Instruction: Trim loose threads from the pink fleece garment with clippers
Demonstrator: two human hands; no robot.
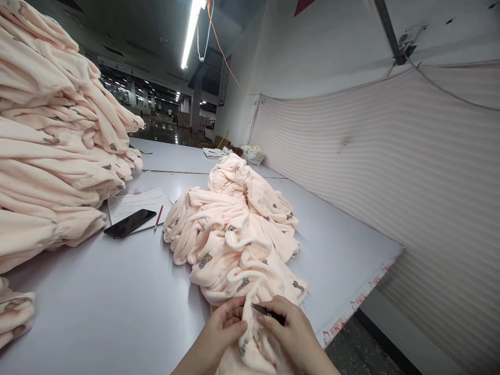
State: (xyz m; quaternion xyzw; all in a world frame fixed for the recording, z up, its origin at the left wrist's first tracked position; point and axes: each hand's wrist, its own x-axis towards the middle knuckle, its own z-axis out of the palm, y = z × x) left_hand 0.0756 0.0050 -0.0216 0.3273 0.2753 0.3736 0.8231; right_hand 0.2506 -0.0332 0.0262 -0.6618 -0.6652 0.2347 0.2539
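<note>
Pale peach fleece, soft and plush with small brown-grey printed motifs, lies heaped as a garment pile on the white table, its near end at the table's near edge and its long axis running away toward the far edge beside the striped wall covering. The left hand pinches a fold of this fleece at the near end, fingers closed on the cloth. The right hand grips a small dark tool, slim and metallic, which points left toward the left hand and lies nearly level; what kind of tool it is cannot be made out. Both wrists are cut off by the bottom of the frame, and the near part of the fleece is hidden under the hands. At the table's left edge rises a tall stack of folded garments in the same fleece. Beside it lie a black phone, a sheet of paper and a red pen.
</note>
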